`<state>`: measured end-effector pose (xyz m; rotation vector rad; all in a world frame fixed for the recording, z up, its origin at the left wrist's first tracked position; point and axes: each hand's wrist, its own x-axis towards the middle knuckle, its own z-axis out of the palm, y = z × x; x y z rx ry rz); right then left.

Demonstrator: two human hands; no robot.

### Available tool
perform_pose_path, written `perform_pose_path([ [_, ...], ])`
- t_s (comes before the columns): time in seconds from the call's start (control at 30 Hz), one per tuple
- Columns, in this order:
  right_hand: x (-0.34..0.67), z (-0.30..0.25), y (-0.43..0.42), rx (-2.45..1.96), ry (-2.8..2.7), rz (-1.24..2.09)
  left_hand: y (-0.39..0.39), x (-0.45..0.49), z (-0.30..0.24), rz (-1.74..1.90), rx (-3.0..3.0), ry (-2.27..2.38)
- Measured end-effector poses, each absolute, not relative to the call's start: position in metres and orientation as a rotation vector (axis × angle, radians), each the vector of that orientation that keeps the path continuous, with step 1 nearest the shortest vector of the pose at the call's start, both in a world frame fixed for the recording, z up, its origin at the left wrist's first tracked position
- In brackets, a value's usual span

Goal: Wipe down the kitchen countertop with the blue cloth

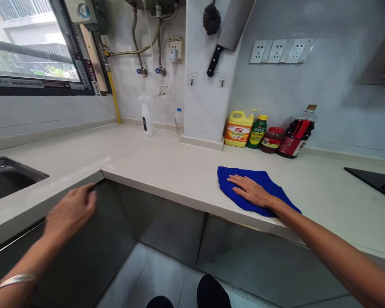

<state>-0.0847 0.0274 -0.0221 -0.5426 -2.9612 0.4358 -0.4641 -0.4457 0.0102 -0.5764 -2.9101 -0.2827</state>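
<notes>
In the head view, the right hand (250, 191) rests flat on the blue cloth (271, 183), spread near the front edge of the countertop (167, 162) — fingers extended, clamped on nothing. The left hand's (71, 209) grip I cannot tell (it is blurred). Wiping seems under way — how much is left doesn't show.

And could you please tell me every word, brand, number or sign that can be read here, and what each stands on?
"立白": on the yellow jug; its smaller print is too small to read.
Too small or blurred to read: the labels on the green bottle, jar, dark bottle and spray bottle.
Also unreadable: the print on the window frame and wall box.
I can make out no numbers.
</notes>
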Motion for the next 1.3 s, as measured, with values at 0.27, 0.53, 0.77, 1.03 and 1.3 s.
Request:
perform_pose_path([
  [0.27,-0.011,-0.019,0.041,-0.613,-2.962,0.449,-0.241,-0.361,0.036,-0.718,-1.098,-2.685],
  [0.53,0.043,-0.015,0.049,-0.712,-2.976,0.453,-0.191,-0.377,0.015,-0.747,-0.887,-3.06],
  [0.77,0.018,-0.013,0.05,-0.785,-3.004,0.383,-0.179,-0.378,0.014,-0.855,-0.691,-3.037],
  [1.03,-0.055,-0.014,0.046,-0.638,-3.039,0.306,-0.181,-0.377,0.007,-0.917,-0.683,-2.981],
  [1.3,-0.123,-0.005,0.001,-0.413,-3.082,0.338,-0.18,-0.376,0.01,-0.875,-0.646,-3.012],
])
